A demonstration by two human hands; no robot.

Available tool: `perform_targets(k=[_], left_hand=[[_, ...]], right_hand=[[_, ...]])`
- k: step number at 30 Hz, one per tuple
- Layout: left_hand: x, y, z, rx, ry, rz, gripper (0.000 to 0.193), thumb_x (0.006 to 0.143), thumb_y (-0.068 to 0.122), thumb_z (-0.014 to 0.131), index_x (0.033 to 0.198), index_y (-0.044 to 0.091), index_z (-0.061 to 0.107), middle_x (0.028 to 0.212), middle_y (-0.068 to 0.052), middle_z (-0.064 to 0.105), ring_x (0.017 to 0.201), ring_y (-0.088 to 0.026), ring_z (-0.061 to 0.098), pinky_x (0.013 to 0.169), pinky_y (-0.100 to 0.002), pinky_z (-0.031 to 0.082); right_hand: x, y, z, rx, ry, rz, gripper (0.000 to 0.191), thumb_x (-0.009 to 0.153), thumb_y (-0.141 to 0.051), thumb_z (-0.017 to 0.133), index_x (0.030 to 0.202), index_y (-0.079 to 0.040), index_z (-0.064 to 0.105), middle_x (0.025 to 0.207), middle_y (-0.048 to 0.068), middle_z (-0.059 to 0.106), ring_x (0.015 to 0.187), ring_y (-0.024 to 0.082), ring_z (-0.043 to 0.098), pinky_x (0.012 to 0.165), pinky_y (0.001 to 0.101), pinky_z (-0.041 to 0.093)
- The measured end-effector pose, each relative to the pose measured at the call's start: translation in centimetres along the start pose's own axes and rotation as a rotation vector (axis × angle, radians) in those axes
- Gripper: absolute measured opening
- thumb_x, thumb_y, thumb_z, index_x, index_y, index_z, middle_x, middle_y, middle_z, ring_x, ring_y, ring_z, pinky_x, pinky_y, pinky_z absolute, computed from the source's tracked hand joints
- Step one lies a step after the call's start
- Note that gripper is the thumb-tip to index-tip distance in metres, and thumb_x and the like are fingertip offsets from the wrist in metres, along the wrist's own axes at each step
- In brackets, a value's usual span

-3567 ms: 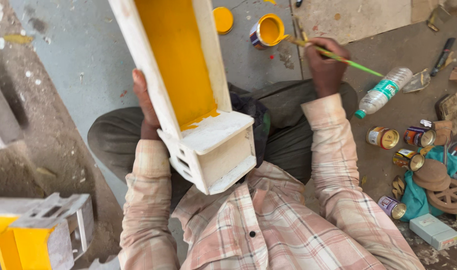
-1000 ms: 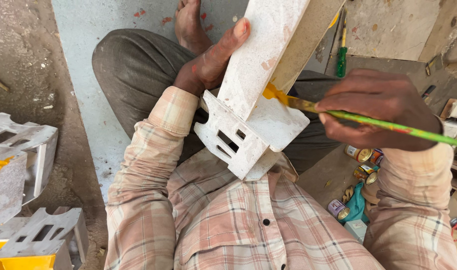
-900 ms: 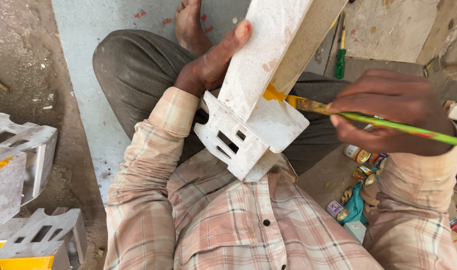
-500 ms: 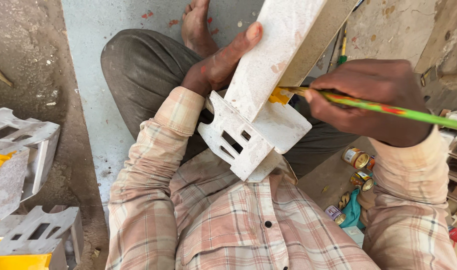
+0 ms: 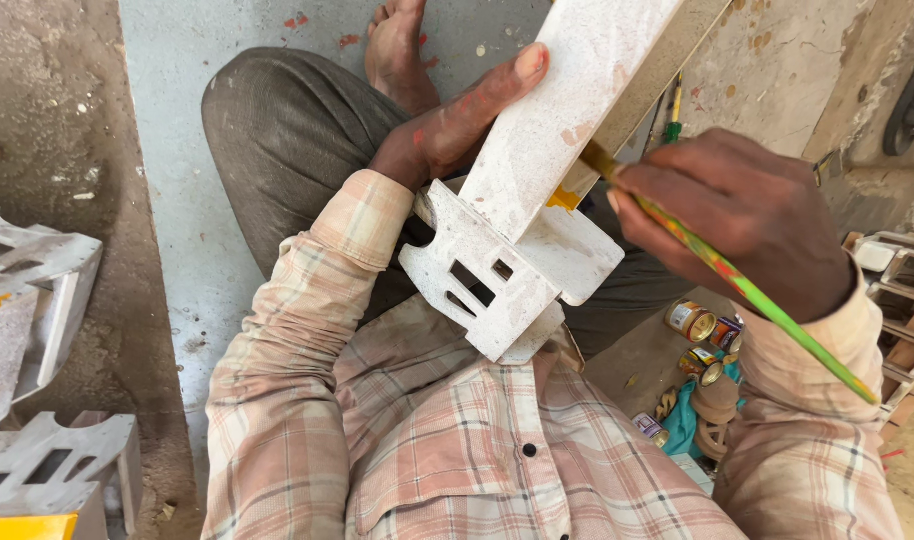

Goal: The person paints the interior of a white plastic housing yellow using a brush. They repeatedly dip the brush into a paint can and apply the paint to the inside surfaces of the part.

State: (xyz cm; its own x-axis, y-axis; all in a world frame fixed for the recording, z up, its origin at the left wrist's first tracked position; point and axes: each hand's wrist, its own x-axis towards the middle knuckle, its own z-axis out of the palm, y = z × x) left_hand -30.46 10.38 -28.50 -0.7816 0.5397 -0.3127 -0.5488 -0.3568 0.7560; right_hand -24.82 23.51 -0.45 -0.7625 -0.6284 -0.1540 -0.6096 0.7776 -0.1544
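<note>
A white wooden piece (image 5: 552, 170), long and boxy with a slotted base near my chest, leans across my lap. My left hand (image 5: 457, 120) grips its left side, thumb pressed on the white face. My right hand (image 5: 742, 215) holds a thin green paintbrush (image 5: 767, 305) whose tip touches the piece's right edge, where a patch of yellow paint (image 5: 565, 198) shows. The brush bristles are mostly hidden behind my fingers.
Several small paint tins (image 5: 689, 320) lie on the ground at the right by a teal cloth (image 5: 687, 425). White slotted wooden pieces (image 5: 37, 270) lie at the left, one with a yellow face (image 5: 27, 525). My bare foot (image 5: 397, 50) rests on a grey sheet.
The piece has been turned from its yellow inner face to its white outer side. My right hand with the brush has moved up along the piece's right edge.
</note>
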Motion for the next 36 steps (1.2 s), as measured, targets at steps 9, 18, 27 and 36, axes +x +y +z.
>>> perform_targets(k=[9, 18, 27, 36], left_hand=[[-0.5, -1.2, 0.5, 0.012, -0.102, -0.153, 0.155, 0.058, 0.088, 0.071, 0.144, -0.029, 0.016, 0.145, -0.051, 0.032, 0.135, -0.059, 0.047, 0.096, -0.066, 0.052], [-1.0, -0.2, 0.8, 0.037, -0.055, -0.075, 0.156, 0.058, 0.088, 0.068, 0.145, -0.028, 0.009, 0.137, -0.053, 0.038, 0.129, -0.06, 0.053, 0.091, -0.066, 0.055], [-1.6, -0.2, 0.9, 0.063, -0.033, -0.055, 0.154, 0.062, 0.087, 0.069, 0.145, -0.028, 0.01, 0.136, -0.053, 0.039, 0.129, -0.059, 0.054, 0.091, -0.063, 0.055], [-1.7, -0.6, 0.6, 0.049, 0.003, 0.032, 0.151, 0.06, 0.09, 0.068, 0.145, -0.023, 0.014, 0.129, -0.051, 0.052, 0.119, -0.057, 0.066, 0.089, -0.057, 0.059]], right_hand=[[-2.4, 1.3, 0.9, 0.175, -0.17, -0.028, 0.014, 0.085, -0.009, 0.079, 0.097, -0.004, 0.075, 0.096, 0.011, 0.074, 0.082, 0.026, 0.071, 0.073, 0.0378, 0.059], [-2.2, 1.9, 1.1, 0.161, -0.151, 0.068, 0.016, 0.085, -0.01, 0.079, 0.101, -0.005, 0.077, 0.099, 0.01, 0.075, 0.086, 0.027, 0.072, 0.073, 0.0378, 0.058], [-3.3, 2.4, 0.8, 0.207, -0.131, 0.052, 0.019, 0.086, -0.011, 0.081, 0.103, -0.005, 0.076, 0.1, 0.011, 0.074, 0.087, 0.027, 0.072, 0.074, 0.037, 0.058], [-5.3, 2.1, -1.1, 0.211, -0.1, 0.087, 0.015, 0.086, -0.009, 0.081, 0.099, -0.005, 0.075, 0.098, 0.009, 0.073, 0.084, 0.023, 0.072, 0.072, 0.0353, 0.058]])
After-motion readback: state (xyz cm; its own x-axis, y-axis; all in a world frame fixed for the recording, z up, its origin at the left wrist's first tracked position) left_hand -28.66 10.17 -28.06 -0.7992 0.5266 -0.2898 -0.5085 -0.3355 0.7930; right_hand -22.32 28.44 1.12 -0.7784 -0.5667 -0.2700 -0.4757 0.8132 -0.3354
